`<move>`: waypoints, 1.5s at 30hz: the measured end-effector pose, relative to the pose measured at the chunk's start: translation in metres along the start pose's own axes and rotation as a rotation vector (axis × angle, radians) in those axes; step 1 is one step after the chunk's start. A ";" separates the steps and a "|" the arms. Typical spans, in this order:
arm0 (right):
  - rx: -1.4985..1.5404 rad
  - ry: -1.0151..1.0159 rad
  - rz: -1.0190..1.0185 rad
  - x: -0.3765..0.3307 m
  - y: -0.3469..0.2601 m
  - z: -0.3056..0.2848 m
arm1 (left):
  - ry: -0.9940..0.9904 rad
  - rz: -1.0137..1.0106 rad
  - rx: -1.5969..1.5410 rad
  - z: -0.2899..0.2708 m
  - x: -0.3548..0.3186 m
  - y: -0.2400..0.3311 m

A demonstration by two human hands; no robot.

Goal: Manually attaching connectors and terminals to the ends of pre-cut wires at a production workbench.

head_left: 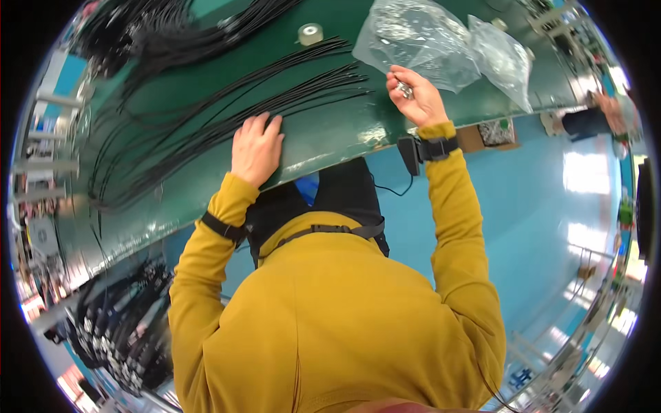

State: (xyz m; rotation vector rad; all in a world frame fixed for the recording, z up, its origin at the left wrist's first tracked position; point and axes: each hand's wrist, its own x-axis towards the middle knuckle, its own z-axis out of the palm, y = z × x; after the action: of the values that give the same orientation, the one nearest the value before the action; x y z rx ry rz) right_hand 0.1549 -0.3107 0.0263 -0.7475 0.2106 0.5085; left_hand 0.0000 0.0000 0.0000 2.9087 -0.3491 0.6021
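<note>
Long black cables (227,129) lie in loose bunches across the green tabletop, their ends fanned out toward the middle. My left hand (257,148) rests on the nearest bunch, fingers stretched out and lying flat over it. Several small shiny metal parts (404,89) sit in the curled fingers of my right hand (420,100); their exact kind is too small to make out. That hand is raised beside a clear plastic bag (413,41) with small silvery pieces inside. A second clear bag (501,62) lies to its right.
A roll of clear tape (310,34) stands behind the cables. Thicker black cable bundles (165,41) fill the far left of the green table (330,131). More cables (124,330) hang at lower left. An open cardboard box (471,140) sits below the table's edge. Another person's hand (609,110) shows at right.
</note>
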 end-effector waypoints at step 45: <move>-0.163 -0.046 0.088 -0.025 0.053 -0.009 | 0.012 0.134 -0.192 0.029 0.052 0.064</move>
State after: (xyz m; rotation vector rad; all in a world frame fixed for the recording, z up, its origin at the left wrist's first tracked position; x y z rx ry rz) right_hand 0.1061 -0.2930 -0.0026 -0.8869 0.1606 0.6314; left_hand 0.0408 -0.0776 0.0014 2.7135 -0.5702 0.5703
